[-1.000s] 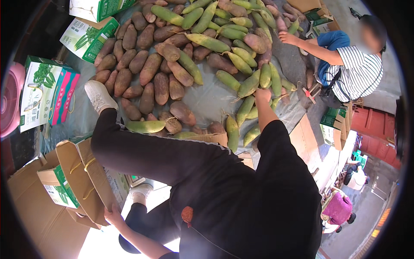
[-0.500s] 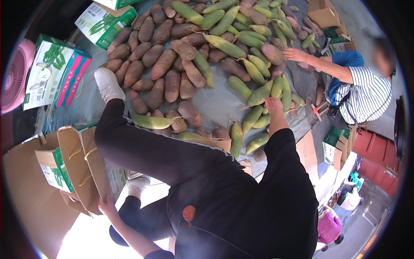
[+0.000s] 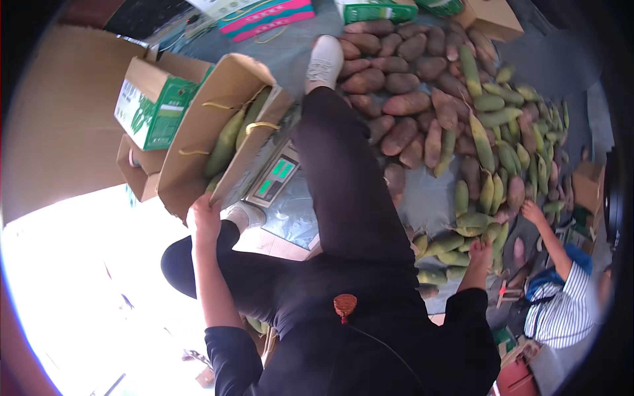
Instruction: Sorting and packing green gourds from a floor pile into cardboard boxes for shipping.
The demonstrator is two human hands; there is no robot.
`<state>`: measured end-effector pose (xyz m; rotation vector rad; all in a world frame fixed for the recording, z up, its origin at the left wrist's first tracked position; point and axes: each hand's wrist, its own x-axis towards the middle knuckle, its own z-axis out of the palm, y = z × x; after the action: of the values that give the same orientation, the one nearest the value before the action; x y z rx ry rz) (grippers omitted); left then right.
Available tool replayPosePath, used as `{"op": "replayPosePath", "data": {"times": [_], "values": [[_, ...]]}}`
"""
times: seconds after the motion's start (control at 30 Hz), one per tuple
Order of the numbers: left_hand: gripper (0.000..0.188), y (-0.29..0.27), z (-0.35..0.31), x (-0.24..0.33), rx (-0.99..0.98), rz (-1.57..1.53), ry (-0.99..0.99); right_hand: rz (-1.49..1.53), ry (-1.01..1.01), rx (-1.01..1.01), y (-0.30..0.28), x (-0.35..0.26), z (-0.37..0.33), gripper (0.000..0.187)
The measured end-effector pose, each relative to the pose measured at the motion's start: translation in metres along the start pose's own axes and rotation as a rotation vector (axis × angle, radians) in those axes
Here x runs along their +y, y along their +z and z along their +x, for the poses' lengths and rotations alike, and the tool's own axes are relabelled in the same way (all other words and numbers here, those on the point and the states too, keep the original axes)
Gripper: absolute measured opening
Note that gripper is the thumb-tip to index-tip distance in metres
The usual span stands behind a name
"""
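My left hand (image 3: 205,216) is closed on the lower corner of an open cardboard box (image 3: 181,148) with yellow cord handles. Inside that box lie a few long green radishes (image 3: 229,135). At the lower right of the pile, my right hand (image 3: 480,255) has its fingers curled round the end of a green radish (image 3: 491,232). More green radishes (image 3: 446,244) lie right beside it. Long reddish-brown roots (image 3: 406,103) cover the upper part of the pile.
A scale with a lit green display (image 3: 276,177) stands against the box. A green and white carton (image 3: 155,109) is behind it. At the right, another person's hand (image 3: 532,212) reaches to the pile. My shoe (image 3: 324,61) rests at the pile's left edge.
The view has swung left, bringing the box's inside and the scale display into sight. My left hand stays on the box; my right stays among the green radishes.
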<state>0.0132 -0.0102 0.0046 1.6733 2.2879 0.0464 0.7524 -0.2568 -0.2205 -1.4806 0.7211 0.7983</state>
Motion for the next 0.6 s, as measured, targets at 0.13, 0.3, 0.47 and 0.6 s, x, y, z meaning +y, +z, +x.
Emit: {"op": "replayPosePath", "data": {"times": [0.13, 0.3, 0.47, 0.6], "values": [[0.017, -0.01, -0.001, 0.024, -0.023, 0.019, -0.012, 0.07, -0.001, -0.174, 0.028, 0.007, -0.054, 0.024], [0.015, -0.017, -0.005, 0.024, 0.008, -0.013, 0.021, -0.164, 0.049, -0.719, 0.122, 0.008, -0.135, 0.021], [0.016, -0.017, -0.003, 0.019, 0.0, -0.035, 0.058, -0.508, -0.128, -0.937, 0.269, 0.02, -0.258, 0.018], [0.018, -0.021, -0.004, 0.014, -0.017, 0.082, 0.034, -0.762, -0.14, -1.411, 0.368, 0.05, -0.379, 0.033]]}}
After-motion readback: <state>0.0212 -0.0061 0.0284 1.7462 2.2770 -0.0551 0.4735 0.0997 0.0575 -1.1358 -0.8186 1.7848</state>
